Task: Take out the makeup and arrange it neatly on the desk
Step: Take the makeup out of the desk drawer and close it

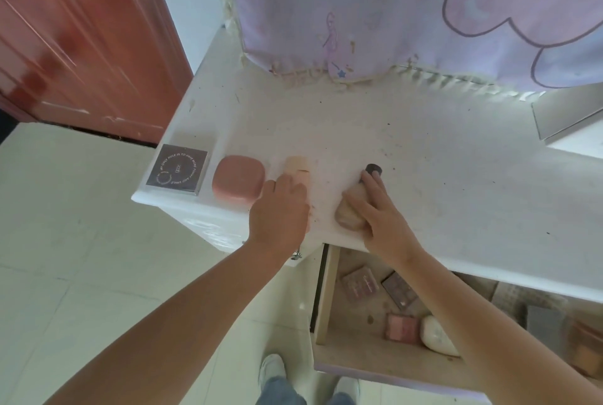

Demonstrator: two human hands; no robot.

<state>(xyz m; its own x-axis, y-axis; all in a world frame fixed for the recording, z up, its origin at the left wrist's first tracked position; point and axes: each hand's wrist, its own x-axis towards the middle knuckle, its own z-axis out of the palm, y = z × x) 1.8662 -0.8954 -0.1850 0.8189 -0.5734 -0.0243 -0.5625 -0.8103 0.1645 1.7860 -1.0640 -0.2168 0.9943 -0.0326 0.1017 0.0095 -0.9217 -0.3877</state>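
A speckled white desk (424, 176) filled the view. Near its front edge, the right hand (381, 218) curled around a dark-capped foundation bottle (350, 213), probably light and slippery, best held mid-body. The left hand (280, 212) pinched a peach tube (298, 168) beside a pink compact (238, 181).

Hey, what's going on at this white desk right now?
A person is laying makeup out along the front edge of the white desk. The left hand holds a pale beige tube next to a pink compact and a dark square case. The right hand holds a beige bottle with a dark cap lying on the desk. Below, the open drawer still has several palettes and compacts in it.
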